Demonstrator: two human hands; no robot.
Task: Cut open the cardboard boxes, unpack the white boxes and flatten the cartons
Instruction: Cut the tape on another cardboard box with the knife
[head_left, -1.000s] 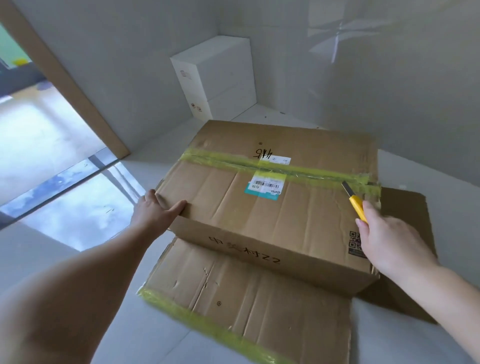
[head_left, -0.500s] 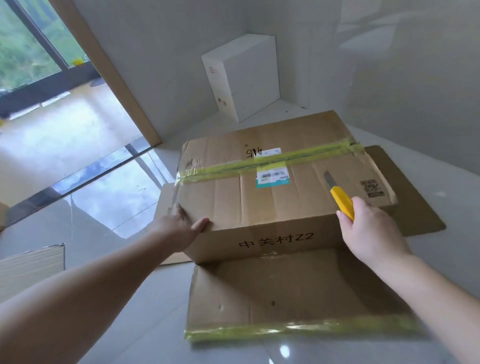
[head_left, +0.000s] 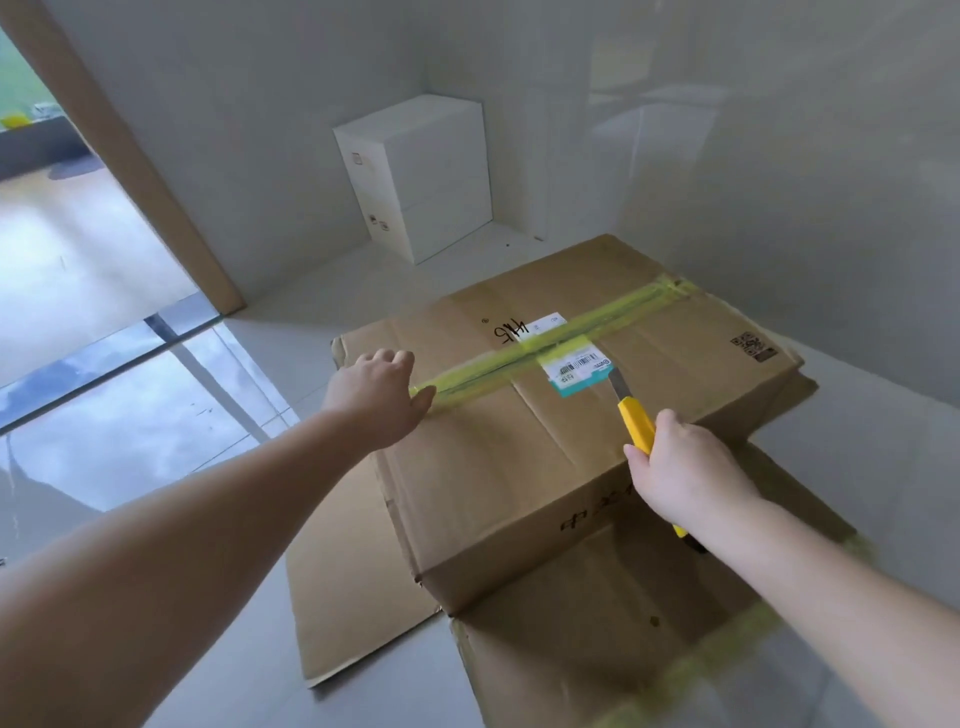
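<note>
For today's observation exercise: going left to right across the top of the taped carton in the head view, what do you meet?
Left hand → handwritten number → barcode label → knife blade → QR code print.

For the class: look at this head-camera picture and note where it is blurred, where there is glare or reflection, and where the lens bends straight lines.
Head view: the flattened carton at lower right is smeared by motion blur; the glossy floor mirrors bright sky; the wall carries pale reflections; the door frame leans from wide-angle distortion; the sealed cardboard box and yellow knife stay sharp.
</note>
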